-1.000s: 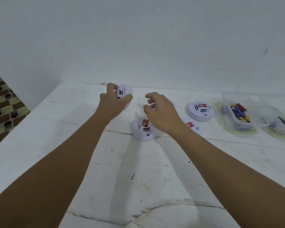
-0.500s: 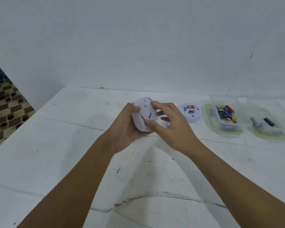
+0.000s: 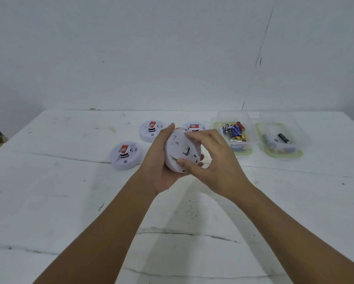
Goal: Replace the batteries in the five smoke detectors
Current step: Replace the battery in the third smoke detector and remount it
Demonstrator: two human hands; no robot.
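Gripping a white detector (image 3: pixel 177 152) above the desk (image 3: pixel 69 201), both hands meet at mid-frame. Left hand (image 3: pixel 158 162) cups the detector from behind and below, thumb along its upper rim. Right hand (image 3: pixel 215 160) pinches the detector's front edge, index finger on top, thumb at the lower rim; the flat back faces the camera, tilted on edge. Three further detectors lie on the desk with red labels up: one at near left (image 3: pixel 125 155), one behind it (image 3: pixel 151 131), one (image 3: pixel 194 126) partly hidden behind the hands. At right, a clear tub (image 3: pixel 235 132) holds assorted batteries (image 3: pixel 234 130); beside it, a second tub (image 3: pixel 280 138) holds a few more, among them a black cell (image 3: pixel 284 138).
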